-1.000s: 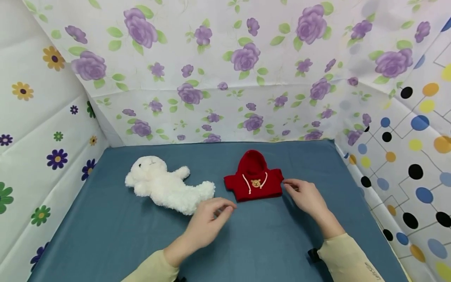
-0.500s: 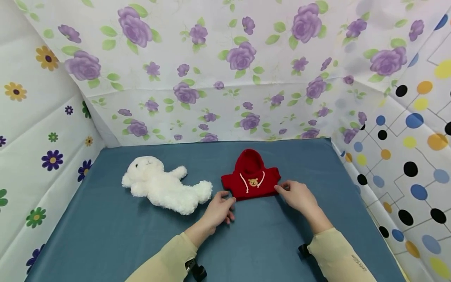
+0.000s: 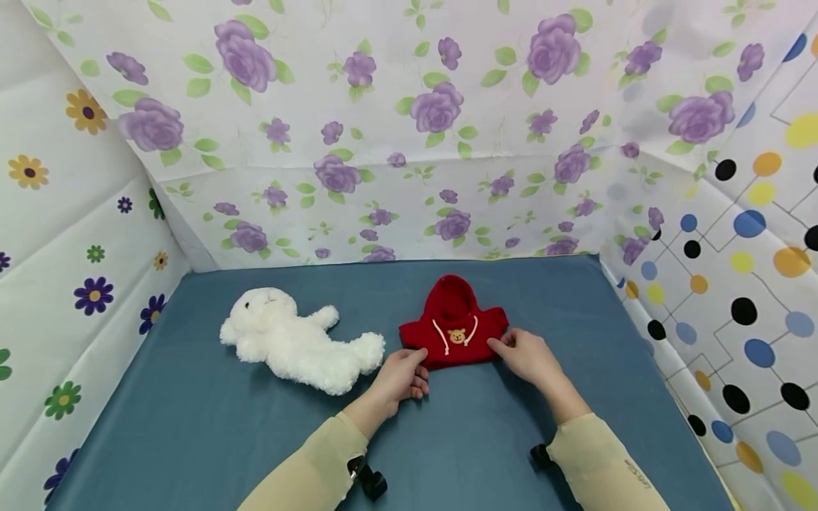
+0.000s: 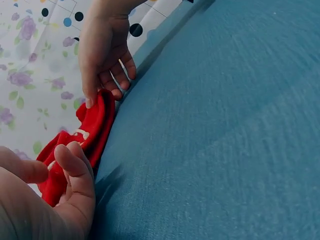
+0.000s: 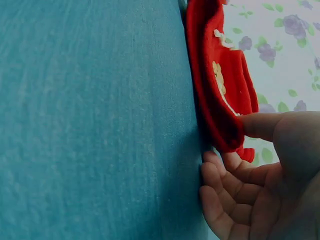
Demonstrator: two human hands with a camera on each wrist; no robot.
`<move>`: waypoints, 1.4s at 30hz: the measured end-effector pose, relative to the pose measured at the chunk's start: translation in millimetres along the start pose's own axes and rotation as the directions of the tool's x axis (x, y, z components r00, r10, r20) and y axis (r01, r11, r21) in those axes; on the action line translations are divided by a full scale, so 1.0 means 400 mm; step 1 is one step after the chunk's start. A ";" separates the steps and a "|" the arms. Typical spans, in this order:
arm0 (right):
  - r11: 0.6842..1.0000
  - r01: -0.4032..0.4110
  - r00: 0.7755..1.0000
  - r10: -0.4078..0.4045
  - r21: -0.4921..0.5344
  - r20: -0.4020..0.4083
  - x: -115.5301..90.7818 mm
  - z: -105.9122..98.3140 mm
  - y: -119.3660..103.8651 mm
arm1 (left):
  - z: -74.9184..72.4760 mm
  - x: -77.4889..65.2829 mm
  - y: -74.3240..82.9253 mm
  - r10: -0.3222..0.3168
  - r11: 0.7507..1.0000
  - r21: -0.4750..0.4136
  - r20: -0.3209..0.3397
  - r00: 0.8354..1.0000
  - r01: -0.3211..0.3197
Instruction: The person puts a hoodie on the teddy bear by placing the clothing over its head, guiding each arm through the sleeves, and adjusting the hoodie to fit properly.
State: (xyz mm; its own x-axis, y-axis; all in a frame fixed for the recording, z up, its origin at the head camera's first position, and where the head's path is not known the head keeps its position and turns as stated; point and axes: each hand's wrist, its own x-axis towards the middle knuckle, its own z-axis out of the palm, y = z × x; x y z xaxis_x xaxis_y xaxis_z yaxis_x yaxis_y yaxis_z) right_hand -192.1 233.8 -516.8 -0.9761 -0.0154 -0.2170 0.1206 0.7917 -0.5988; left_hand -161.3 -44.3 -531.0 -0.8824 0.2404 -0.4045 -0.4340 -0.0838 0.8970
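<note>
The red hoodie (image 3: 459, 353) lies crosswise ahead, my left hand (image 3: 397, 380) and right hand (image 3: 529, 358) equally near, pinching its hem corners

The right hand (image 3: 532, 358) has slid down from the end of the sleeve nearest it to the bottom corner of the red hoodie (image 3: 456, 353), and its thumb and fingers now pinch the hem there. The left hand (image 3: 393, 383) has moved forward and inward, leaving the foot of the white plush toy (image 3: 300, 348) in plain sight on its outer side. It is now at the hoodie's other bottom corner. Behind that hand, the black wrist mount (image 3: 372, 485), barely visible a second ago, shows fully.
</note>
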 end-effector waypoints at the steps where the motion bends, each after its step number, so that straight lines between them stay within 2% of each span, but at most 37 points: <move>1: 1.000 0.008 1.000 -0.008 0.012 0.000 -0.002 0.001 0.001 | 0.000 -0.001 -0.003 0.004 1.000 0.007 0.001 1.000 -0.004; 8: 0.996 0.008 1.000 -0.007 0.088 -0.009 -0.007 0.012 0.016 | -0.006 -0.010 -0.023 0.035 0.997 0.073 -0.004 0.999 -0.035; 14: 0.987 -0.008 1.000 0.009 0.163 -0.004 -0.011 0.016 0.032 | -0.011 -0.014 -0.032 0.060 0.996 0.073 -0.008 0.998 -0.059; 22: 0.985 -0.029 1.000 0.030 0.172 -0.005 -0.014 0.017 0.044 | 0.000 -0.008 -0.036 0.102 0.992 0.082 -0.031 0.994 -0.100; 30: 0.975 -0.036 0.999 0.039 0.219 -0.011 -0.014 0.015 0.040 | 0.012 -0.004 -0.019 0.103 0.992 0.078 -0.046 0.994 -0.099; 37: 0.944 -0.032 0.999 0.028 0.327 0.018 -0.018 0.005 0.022 | 0.041 -0.002 0.011 0.163 0.983 0.099 -0.069 0.984 -0.155; 42: 0.924 -0.026 1.000 0.030 0.382 -0.006 -0.013 -0.004 0.011 | 0.062 -0.009 0.047 0.196 0.978 0.084 -0.076 0.978 -0.190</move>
State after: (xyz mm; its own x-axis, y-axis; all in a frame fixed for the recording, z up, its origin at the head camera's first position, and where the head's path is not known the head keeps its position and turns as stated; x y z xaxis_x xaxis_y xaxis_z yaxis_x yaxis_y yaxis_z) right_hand -186.8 238.1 -517.1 -0.9730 0.0120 -0.2304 0.2056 0.4983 -0.8423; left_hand -161.9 -22.5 -508.2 -0.9615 0.1455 -0.2329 -0.2419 -0.0467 0.9692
